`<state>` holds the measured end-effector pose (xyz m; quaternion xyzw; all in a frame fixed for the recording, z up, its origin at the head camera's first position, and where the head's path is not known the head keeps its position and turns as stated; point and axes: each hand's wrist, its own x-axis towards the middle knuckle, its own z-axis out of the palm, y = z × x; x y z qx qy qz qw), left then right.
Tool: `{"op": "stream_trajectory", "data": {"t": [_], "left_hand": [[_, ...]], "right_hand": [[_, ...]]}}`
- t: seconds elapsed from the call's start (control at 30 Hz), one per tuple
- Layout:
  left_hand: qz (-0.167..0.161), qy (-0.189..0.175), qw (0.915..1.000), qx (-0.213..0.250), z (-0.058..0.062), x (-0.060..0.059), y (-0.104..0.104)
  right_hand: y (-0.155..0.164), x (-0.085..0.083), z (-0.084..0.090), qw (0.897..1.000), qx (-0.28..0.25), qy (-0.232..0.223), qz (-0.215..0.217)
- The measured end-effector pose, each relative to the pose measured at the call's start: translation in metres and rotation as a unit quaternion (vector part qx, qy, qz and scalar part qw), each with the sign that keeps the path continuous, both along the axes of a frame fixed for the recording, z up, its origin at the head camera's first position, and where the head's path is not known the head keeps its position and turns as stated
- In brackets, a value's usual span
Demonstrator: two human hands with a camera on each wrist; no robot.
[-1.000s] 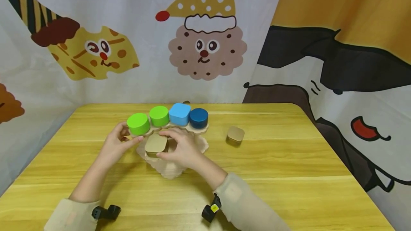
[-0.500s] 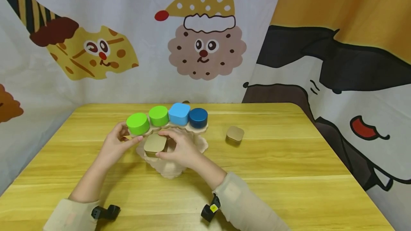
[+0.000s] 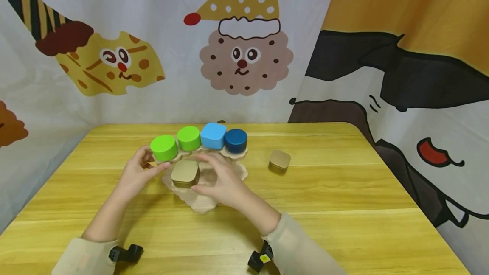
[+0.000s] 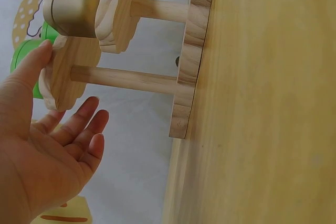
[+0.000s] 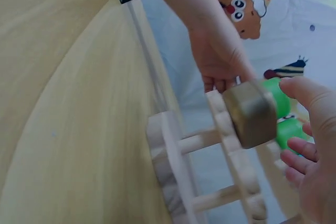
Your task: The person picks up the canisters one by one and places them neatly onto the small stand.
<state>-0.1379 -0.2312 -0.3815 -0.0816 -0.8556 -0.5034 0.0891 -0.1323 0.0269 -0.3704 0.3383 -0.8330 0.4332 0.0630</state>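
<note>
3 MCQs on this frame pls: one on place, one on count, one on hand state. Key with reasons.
1. Where is the loose tan block?
A. on the table, to the right of the wooden stand
B. on the upper tier
C. in the left hand

2. How many coloured blocks stand in the upper row of the wooden stand?
A. two
B. four
C. six

3. What is the right hand doing?
A. gripping the dark blue block
B. open beside the tan block on the stand
C. flat on the table

Key: 1 A, it lies alone on the table. 2 B, two green, one light blue, one dark blue. 3 B, the right wrist view shows its fingers clear of the tan block on the stand.
</note>
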Motion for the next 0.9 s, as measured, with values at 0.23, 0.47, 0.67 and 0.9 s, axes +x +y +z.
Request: {"op": "stream_trajectory", "data": {"t": [0.23, 0.47, 0.67, 0.9], "left_hand": [[-0.002, -0.002, 1.0, 0.004, 0.0, 0.0, 0.001], [0.002, 0.001, 1.0, 0.005, -0.001, 0.001, 0.0], [0.001, -0.001, 1.0, 0.004, -0.002, 0.0, 0.0], [0.002, 0.003, 1.0, 0.004, -0.001, 0.0, 0.001]], "right_hand": [[0.023, 0.014, 0.007, 0.998, 0.0, 0.051, 0.024], [0.05, 0.023, 0.0, 0.999, 0.008, 0.024, 0.022], [0.078, 0.025, -0.007, 1.0, 0.003, 0.002, 0.0], [0.108, 0.021, -0.014, 0.999, -0.009, 0.027, -0.021]]}}
